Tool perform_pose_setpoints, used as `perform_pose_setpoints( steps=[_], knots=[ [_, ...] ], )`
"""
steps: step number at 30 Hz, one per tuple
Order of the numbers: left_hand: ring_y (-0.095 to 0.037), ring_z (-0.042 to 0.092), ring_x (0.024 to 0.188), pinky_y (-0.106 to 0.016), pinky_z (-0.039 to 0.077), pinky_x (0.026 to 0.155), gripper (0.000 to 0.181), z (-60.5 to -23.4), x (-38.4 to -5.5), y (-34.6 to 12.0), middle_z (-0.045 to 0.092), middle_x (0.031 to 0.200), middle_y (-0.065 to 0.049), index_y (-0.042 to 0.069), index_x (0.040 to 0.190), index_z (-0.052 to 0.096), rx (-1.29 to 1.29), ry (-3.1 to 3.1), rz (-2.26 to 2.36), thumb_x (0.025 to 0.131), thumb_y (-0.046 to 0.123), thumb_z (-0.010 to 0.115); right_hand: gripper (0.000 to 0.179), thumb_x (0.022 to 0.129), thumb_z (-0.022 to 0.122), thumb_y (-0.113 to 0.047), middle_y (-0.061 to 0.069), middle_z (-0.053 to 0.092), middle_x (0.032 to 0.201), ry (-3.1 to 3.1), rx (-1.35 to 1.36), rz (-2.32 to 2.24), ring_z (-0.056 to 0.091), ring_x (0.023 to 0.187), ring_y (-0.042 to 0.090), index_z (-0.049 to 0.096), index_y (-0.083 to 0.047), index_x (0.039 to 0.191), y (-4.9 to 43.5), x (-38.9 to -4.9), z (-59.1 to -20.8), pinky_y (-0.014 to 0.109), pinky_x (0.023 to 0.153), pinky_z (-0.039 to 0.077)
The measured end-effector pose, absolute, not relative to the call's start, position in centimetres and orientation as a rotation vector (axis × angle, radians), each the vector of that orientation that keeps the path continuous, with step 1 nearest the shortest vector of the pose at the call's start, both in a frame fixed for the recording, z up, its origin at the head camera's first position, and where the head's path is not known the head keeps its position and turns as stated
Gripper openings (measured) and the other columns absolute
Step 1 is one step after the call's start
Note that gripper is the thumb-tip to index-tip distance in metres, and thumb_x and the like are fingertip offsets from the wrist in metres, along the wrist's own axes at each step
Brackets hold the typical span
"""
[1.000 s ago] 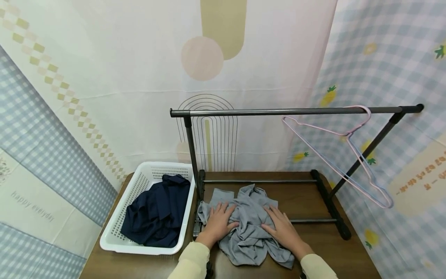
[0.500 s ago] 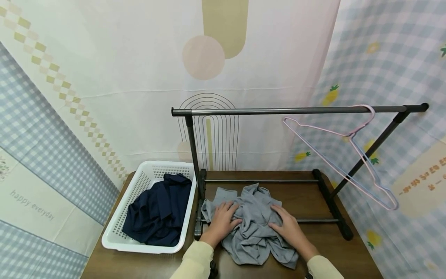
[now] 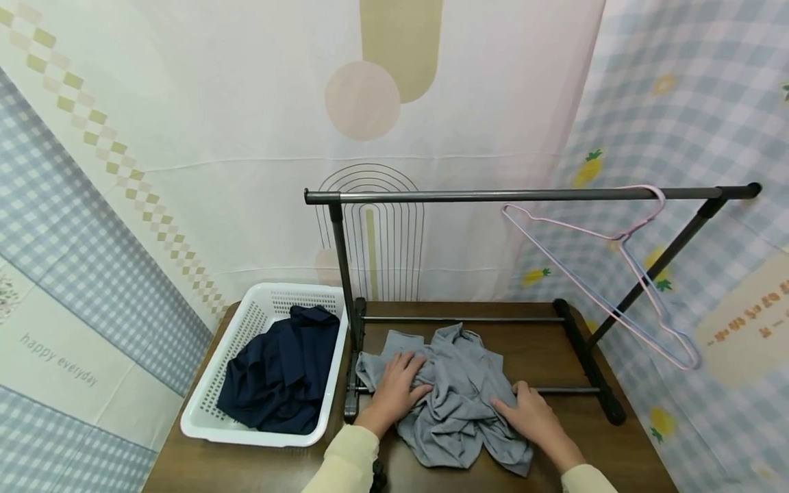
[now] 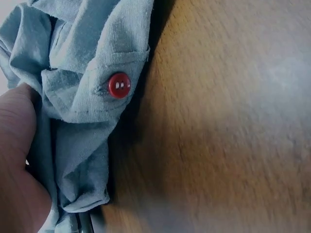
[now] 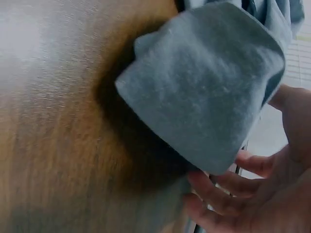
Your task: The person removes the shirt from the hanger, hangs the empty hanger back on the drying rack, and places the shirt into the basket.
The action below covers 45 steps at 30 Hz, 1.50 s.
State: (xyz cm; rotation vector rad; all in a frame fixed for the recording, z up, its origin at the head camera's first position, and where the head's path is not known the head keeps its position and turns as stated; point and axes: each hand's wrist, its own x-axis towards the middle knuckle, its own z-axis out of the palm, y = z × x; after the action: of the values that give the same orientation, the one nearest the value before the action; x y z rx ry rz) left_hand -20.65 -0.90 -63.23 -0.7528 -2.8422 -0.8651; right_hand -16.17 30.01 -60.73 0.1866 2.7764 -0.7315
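Patterned fabric (image 3: 246, 103) hangs behind and to both sides of you: pale panels, blue-white check, pineapples at right. Below it, your brown wooden tabletop (image 3: 592, 459). A dark metal rack (image 3: 468, 196) stands on it, top rail level, two lower bars near the surface. Just beside the rack's left end you have a white perforated basket (image 3: 191, 428). A pink and pale-blue hanger (image 3: 619, 239) is hooked on the rail toward the right.

The grey garment (image 3: 462, 404) lies crumpled in front of you, spread over the rack's front lower bar, its near edge on the wood. Dark navy cloth (image 3: 277, 376) sits bunched inside the basket.

Your left hand (image 3: 397, 390) lies flat on the garment's left part, fingers extended, thumb out, no grip on it. Your right hand (image 3: 533, 414) is at the right edge, thumb against the fabric, fingers loosely bent and apart; nothing clasped. Smallest: a red button (image 4: 119, 85) on a grey band, near your left thumb.
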Motion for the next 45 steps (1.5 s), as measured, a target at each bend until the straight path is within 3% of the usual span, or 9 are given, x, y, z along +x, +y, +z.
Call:
perform_pose_setpoints(
  steps=[5, 10, 14, 19, 24, 27, 34, 39, 45],
  knots=[
    [-0.053, 0.041, 0.143, -0.071, 0.037, 0.111, 0.054, -63.2, -20.6, -1.1, 0.050, 0.151, -0.020, 0.016, 0.144, 0.058, -0.776, -2.799, -0.922, 0.096, 0.036, 0.074, 0.066, 0.094, 0.070, -0.052, 0.025, 0.067, 0.106, 2.710, 0.137, -0.842, 0.066, 0.093, 0.036, 0.055, 0.008, 0.118, 30.2, -16.5, -60.5, 0.048, 0.074, 0.053],
    [-0.056, 0.040, 0.142, -0.072, 0.037, 0.110, 0.053, -63.4, -20.3, -1.2, 0.051, 0.150, -0.023, 0.013, 0.143, 0.059, -0.805, -2.769, -0.958, 0.096, 0.032, 0.075, 0.038, 0.089, 0.078, -0.025, 0.009, 0.059, 0.088, 2.657, 0.109, -1.049, 0.054, 0.077, 0.020, 0.056, 0.003, 0.103, 30.4, -16.9, -60.5, 0.033, 0.069, 0.046],
    [-0.049, 0.048, 0.139, -0.068, 0.041, 0.109, 0.053, -63.5, -20.2, -1.1, 0.055, 0.145, -0.022, 0.011, 0.143, 0.058, -0.859, -2.653, -0.948, 0.096, 0.027, 0.075, 0.036, 0.088, 0.076, -0.014, 0.013, 0.060, 0.095, 2.538, 0.132, -1.218, 0.057, 0.085, 0.020, 0.054, 0.007, 0.108, 31.2, -17.1, -59.7, 0.031, 0.074, 0.049],
    [-0.036, 0.058, 0.132, -0.055, 0.051, 0.106, 0.045, -63.4, -20.2, -0.8, 0.061, 0.140, -0.018, 0.007, 0.145, 0.057, -0.874, -2.463, -0.970, 0.101, 0.016, 0.067, 0.044, 0.095, 0.072, -0.017, 0.023, 0.066, 0.112, 2.425, 0.124, -1.306, 0.064, 0.099, 0.025, 0.051, 0.012, 0.122, 32.3, -17.4, -57.6, 0.036, 0.078, 0.054],
    [-0.031, 0.065, 0.123, -0.045, 0.056, 0.099, 0.041, -62.9, -20.2, -0.8, 0.065, 0.132, -0.017, 0.002, 0.141, 0.055, -0.760, -2.373, -0.955, 0.101, 0.008, 0.064, 0.046, 0.097, 0.070, -0.019, 0.018, 0.069, 0.106, 2.419, 0.065, -1.305, 0.063, 0.089, 0.020, 0.049, 0.012, 0.124, 33.0, -18.0, -54.8, 0.034, 0.074, 0.052],
    [-0.033, 0.066, 0.121, -0.045, 0.057, 0.098, 0.039, -62.4, -20.5, -1.1, 0.065, 0.130, -0.020, 0.000, 0.138, 0.056, -0.664, -2.368, -0.966, 0.100, 0.007, 0.063, 0.048, 0.098, 0.068, -0.021, 0.018, 0.067, 0.105, 2.435, 0.029, -1.283, 0.060, 0.083, 0.020, 0.049, 0.013, 0.127, 32.8, -18.5, -52.8, 0.035, 0.070, 0.051],
    [-0.035, 0.065, 0.114, -0.051, 0.056, 0.092, 0.029, -61.5, -20.9, -2.2, 0.067, 0.123, -0.019, 0.000, 0.130, 0.062, -0.317, -2.454, -1.100, 0.105, 0.015, 0.057, 0.057, 0.097, 0.072, -0.027, 0.031, 0.060, 0.127, 2.498, 0.005, -1.242, 0.065, 0.104, 0.029, 0.049, 0.012, 0.132, 30.2, -20.5, -50.0, 0.037, 0.078, 0.055],
    [-0.029, 0.069, 0.099, -0.047, 0.057, 0.082, 0.019, -61.8, -20.8, -2.8, 0.070, 0.111, -0.015, 0.001, 0.119, 0.066, -0.300, -2.324, -1.175, 0.105, 0.008, 0.055, 0.054, 0.096, 0.073, -0.027, 0.027, 0.067, 0.119, 2.493, 0.010, -1.285, 0.067, 0.099, 0.027, 0.049, 0.009, 0.129, 27.7, -21.7, -50.0, 0.037, 0.077, 0.055],
    [-0.032, 0.067, 0.110, -0.050, 0.056, 0.089, 0.026, -60.6, -21.2, -3.2, 0.068, 0.120, -0.016, 0.001, 0.128, 0.062, -0.339, -2.262, -1.275, 0.108, 0.012, 0.048, 0.052, 0.101, 0.068, -0.031, 0.018, 0.070, 0.107, 2.416, -0.009, -1.422, 0.063, 0.081, 0.015, 0.050, 0.006, 0.132, 24.8, -22.4, -50.2, 0.033, 0.068, 0.053]
  ],
)
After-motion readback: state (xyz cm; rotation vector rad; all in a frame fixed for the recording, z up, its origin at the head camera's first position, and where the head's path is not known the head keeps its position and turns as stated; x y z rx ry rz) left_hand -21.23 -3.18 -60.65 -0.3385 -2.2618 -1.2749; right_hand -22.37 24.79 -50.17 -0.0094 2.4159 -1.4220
